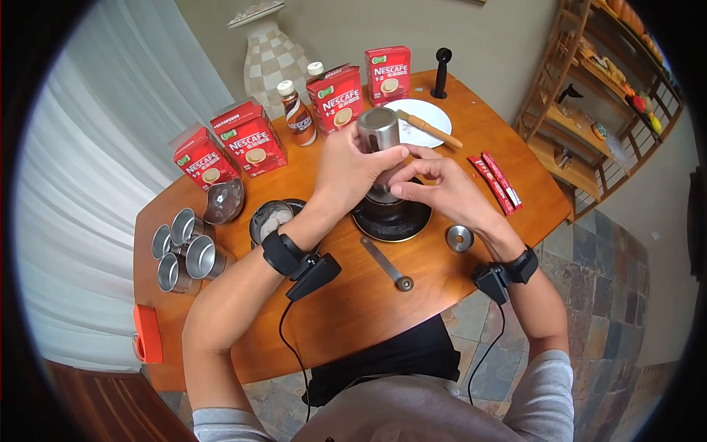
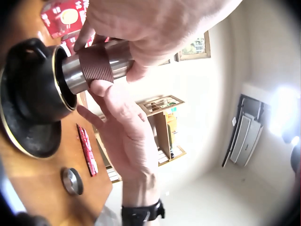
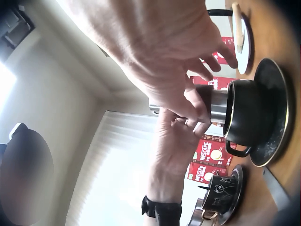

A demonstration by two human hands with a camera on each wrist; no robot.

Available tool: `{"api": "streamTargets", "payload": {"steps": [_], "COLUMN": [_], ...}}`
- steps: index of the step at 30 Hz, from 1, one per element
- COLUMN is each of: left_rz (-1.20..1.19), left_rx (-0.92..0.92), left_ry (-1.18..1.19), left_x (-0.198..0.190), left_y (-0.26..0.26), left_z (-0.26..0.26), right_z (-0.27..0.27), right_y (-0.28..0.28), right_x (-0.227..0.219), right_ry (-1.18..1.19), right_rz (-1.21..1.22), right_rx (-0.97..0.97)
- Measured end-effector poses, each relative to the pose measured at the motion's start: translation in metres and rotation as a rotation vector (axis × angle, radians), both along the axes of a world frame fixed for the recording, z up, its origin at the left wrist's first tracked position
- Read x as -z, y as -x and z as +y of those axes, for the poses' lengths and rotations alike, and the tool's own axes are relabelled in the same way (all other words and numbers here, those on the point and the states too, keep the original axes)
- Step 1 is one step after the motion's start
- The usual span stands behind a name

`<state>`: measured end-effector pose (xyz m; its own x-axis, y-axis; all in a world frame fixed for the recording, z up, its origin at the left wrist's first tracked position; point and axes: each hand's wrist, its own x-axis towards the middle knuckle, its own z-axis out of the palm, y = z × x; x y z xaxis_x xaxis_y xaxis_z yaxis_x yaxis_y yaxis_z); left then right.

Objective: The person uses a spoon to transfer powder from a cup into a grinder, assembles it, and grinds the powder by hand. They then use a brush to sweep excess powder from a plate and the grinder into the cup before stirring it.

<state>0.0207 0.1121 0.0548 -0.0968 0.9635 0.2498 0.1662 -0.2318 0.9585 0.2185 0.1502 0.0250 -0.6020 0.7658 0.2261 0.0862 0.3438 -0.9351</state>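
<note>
A steel coffee grinder body [image 1: 378,131] with a brown ribbed band stands on end over a black gold-rimmed cup [image 2: 35,84], its lower end at the cup's mouth. My left hand [image 1: 342,168] grips the grinder's upper part, thumb across its front. Lower down, my right hand [image 1: 445,188] pinches around the ribbed band with thumb and fingers. Under the cup lies a black saucer [image 1: 401,232]. A flat metal crank arm [image 1: 381,258] rests on the table in front of it, and a round metal lid [image 1: 459,238] sits to the right.
Left of my hands stands a second black cup [image 3: 220,193] on a saucer. Several steel cups [image 1: 200,258] and a clear bowl [image 1: 224,202] are farther left. Red boxes [image 1: 249,140] and bottles [image 1: 297,114] line the back, beside a white plate [image 1: 434,116]. Red sachets [image 1: 493,180] lie right.
</note>
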Motion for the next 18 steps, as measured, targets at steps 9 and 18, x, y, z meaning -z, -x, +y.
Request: {"api": "streamTargets", "payload": {"steps": [9,18], "left_rz": [0.023,0.032], "left_rx": [-0.01,-0.003], "left_ry": [-0.002,0.03], "left_x": [-0.002,0.0], "left_y": [0.003,0.007], "left_z": [-0.001,-0.003], "right_z": [-0.002,0.011], "right_y": [-0.007,-0.01], "right_x": [-0.01,-0.005], "right_ry": [0.083,0.113], "right_rz": [-0.058,-0.004], "right_rx": [-0.021,0.025]}}
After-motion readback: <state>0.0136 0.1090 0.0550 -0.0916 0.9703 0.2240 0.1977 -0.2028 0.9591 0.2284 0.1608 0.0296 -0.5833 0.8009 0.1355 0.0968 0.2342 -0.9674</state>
